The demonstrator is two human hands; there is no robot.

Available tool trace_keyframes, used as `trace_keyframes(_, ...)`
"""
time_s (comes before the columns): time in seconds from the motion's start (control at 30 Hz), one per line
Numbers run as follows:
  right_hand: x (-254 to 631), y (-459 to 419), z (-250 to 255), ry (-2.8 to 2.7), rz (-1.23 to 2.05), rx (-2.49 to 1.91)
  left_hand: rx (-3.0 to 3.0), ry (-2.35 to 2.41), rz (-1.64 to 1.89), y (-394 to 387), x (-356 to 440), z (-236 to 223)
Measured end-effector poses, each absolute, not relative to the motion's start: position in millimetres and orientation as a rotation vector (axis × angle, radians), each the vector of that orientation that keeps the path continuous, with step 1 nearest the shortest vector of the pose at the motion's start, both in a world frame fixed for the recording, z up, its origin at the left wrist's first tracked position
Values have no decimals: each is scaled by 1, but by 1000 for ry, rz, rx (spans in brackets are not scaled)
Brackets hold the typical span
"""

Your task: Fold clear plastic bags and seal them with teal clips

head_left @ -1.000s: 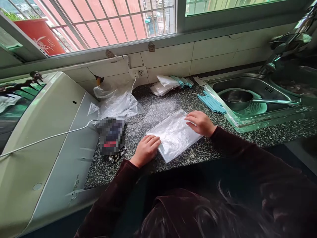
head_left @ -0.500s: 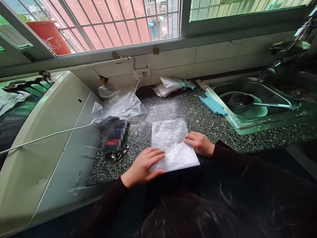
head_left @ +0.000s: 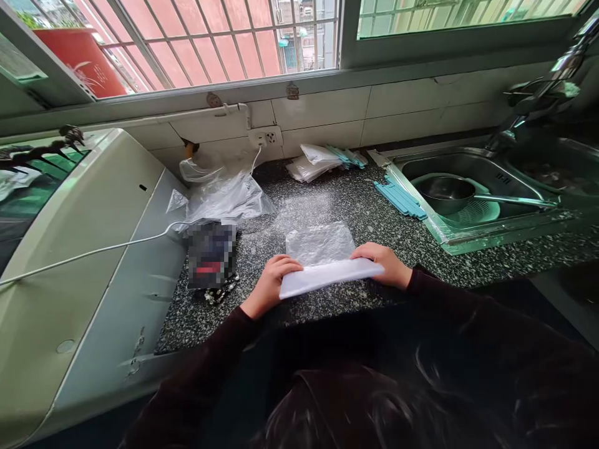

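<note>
Head view: plastic bag (head_left: 321,244) flat on worktop (head_left: 374,218), near edge folded up between both hands. Left hand (head_left: 271,282) and right hand (head_left: 386,262) pinching fold ends, knuckles up.

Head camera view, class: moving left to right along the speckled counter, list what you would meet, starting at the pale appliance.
Pale appliance → blurred dark object → left hand → clear plastic bag, its near edge lifted → right hand → teal strips → metal pan in the sink.
</note>
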State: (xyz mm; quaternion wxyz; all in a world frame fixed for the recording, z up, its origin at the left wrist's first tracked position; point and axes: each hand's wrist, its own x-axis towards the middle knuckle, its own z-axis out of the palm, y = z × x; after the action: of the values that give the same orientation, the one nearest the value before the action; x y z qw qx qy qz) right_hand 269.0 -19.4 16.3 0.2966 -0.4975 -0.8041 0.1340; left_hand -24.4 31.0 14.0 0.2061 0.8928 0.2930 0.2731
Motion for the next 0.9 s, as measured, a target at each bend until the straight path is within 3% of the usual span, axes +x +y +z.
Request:
trace_keyframes(0.17, 268, -19, 21, -1946, 570, -1563, 2196, 995, 843, 38, -21, 8)
trace_keyframes(0.5, 249, -12, 40, -1837, 527, -2159, 1890, 1397, 842, 38, -2, 13)
trace_keyframes(0.9, 245, -13, 45, -1842, 571, -2155, 1752, 1402, 931, 34, -3, 12)
